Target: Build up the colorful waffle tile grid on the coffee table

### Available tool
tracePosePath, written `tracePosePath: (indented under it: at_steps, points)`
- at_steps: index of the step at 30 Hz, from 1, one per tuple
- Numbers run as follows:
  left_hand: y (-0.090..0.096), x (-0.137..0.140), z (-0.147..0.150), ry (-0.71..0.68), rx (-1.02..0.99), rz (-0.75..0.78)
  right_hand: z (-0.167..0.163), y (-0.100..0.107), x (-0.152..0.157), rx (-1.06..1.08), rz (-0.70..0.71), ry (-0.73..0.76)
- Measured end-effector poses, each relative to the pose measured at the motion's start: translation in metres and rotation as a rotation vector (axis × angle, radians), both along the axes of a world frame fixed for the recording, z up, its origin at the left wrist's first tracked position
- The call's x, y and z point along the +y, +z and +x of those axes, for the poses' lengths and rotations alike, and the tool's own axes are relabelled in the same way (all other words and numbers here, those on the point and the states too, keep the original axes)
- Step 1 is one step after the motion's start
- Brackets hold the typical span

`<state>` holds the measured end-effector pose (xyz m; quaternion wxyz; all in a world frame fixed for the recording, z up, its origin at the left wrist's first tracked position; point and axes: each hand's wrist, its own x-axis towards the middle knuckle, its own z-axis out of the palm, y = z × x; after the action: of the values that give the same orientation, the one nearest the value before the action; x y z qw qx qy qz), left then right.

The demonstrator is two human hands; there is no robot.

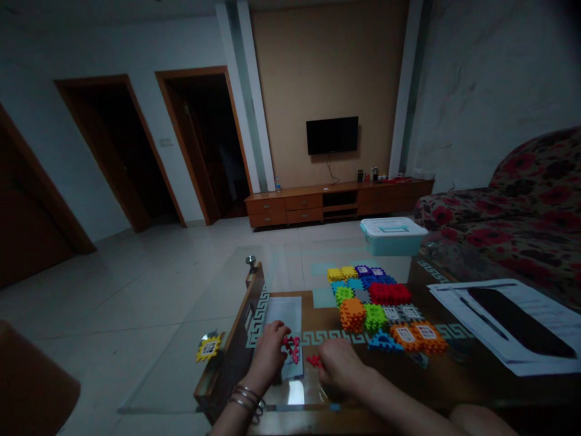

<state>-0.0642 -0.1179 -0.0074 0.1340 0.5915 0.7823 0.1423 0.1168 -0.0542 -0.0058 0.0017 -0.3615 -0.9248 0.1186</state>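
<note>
My left hand (272, 349), with bracelets at the wrist, is closed on red toothed pieces (294, 350) that look like interlocking building tiles. Just to its right, my right hand (338, 361) is curled round another red toothed piece (314, 361), whose tip sticks out at the left of the fist. Both hands are low over the glass table (304, 396), a small gap between them. Right of the hands lie many-coloured interlocking tiles in rows: an orange block (353, 313), a red row (390, 293), a blue triangular piece (385, 341) and orange tiles with printed squares (425, 336).
A yellow tile (208, 349) lies on the glass at the left. Papers (521, 357) with a pen (483, 317) and a black phone-like object (521, 321) are at the right. A lidded teal box (394, 242) stands at the far side, near a flowered sofa (512, 206).
</note>
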Motion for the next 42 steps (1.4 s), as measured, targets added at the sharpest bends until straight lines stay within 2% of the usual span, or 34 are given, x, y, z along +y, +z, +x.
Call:
tracePosePath:
  at_steps: [3,7,13,19,23,33,42]
  points:
    - [-0.005,0.000,0.006,-0.058,-0.081,-0.055,-0.001,0.006,0.006,-0.006,0.016,-0.011]
    - [-0.013,0.001,0.025,-0.091,-0.183,-0.046,-0.005,0.012,0.014,0.067,0.055,0.006]
    - [-0.024,0.003,0.028,-0.005,-0.248,-0.035,-0.013,0.012,0.014,0.038,0.066,0.153]
    - [-0.024,0.004,0.022,-0.079,-0.211,-0.014,-0.016,0.005,0.012,-0.008,0.048,0.227]
    - [-0.022,0.003,0.027,-0.077,-0.181,-0.022,-0.013,0.005,0.015,-0.026,0.040,0.257]
    - [-0.011,0.000,0.027,-0.057,-0.185,-0.107,-0.015,0.012,0.007,-0.025,0.030,0.175]
    - [0.001,-0.003,0.024,-0.066,-0.135,-0.122,0.027,0.014,0.020,-0.190,0.040,-0.100]
